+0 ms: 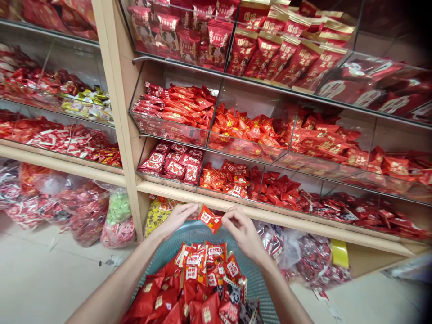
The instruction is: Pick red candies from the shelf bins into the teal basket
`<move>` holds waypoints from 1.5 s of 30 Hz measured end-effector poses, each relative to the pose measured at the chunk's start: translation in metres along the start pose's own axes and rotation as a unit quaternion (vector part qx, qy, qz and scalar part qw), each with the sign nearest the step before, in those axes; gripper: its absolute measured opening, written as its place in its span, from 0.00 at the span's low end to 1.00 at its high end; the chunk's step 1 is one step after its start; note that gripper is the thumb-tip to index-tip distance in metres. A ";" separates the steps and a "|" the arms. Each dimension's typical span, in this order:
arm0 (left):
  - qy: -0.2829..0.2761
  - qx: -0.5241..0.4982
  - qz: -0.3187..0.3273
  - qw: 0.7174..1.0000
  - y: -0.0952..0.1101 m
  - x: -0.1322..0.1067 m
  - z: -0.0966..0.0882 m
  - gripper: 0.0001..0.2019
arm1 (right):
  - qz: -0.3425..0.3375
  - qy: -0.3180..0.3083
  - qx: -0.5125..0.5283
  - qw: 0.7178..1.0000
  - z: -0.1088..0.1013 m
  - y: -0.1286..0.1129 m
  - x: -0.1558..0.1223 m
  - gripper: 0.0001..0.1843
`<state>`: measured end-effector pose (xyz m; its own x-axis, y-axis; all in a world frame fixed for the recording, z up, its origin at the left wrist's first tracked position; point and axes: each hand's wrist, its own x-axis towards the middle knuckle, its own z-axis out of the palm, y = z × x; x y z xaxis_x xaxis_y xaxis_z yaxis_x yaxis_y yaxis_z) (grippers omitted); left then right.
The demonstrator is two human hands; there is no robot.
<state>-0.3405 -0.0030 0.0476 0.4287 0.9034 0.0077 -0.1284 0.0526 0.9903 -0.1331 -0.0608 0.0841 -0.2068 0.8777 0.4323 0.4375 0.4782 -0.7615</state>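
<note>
A small red candy packet with white lettering is stretched between my two hands, above the far rim of a teal plastic basket. My left hand pinches its left end with closed fingers. At the opposite end, the fingertips of my right hand are closed on the packet's corner. Below them, the basket holds many red packets, some with white labels and orange fruit prints. Plainer red packets lie nearer to me, and a few darker ones sit at the right.
Wooden shelves with clear bins of red-wrapped sweets rise ahead. The lowest shelf edge runs just beyond my hands. Plastic bags of sweets rest on the tiled floor at left, and more bags stand under the shelf at right.
</note>
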 end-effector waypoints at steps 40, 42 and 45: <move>0.107 0.081 0.118 0.984 0.010 -0.005 0.025 0.13 | 0.275 0.040 0.382 0.881 0.016 0.023 -0.023 0.23; 0.080 0.026 0.106 0.991 0.008 -0.005 0.025 0.12 | 0.265 0.022 0.417 0.869 0.017 0.020 -0.023 0.24; 0.029 -0.101 0.070 0.992 0.006 -0.006 0.025 0.10 | 0.264 -0.009 0.453 0.852 0.016 0.014 -0.023 0.25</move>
<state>-0.3213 -0.0192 0.0574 0.3419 0.9307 0.1299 -0.3622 0.0030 0.9321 -0.1363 -0.0734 0.0554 -0.2069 0.9746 -0.0861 -0.3801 -0.1611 -0.9108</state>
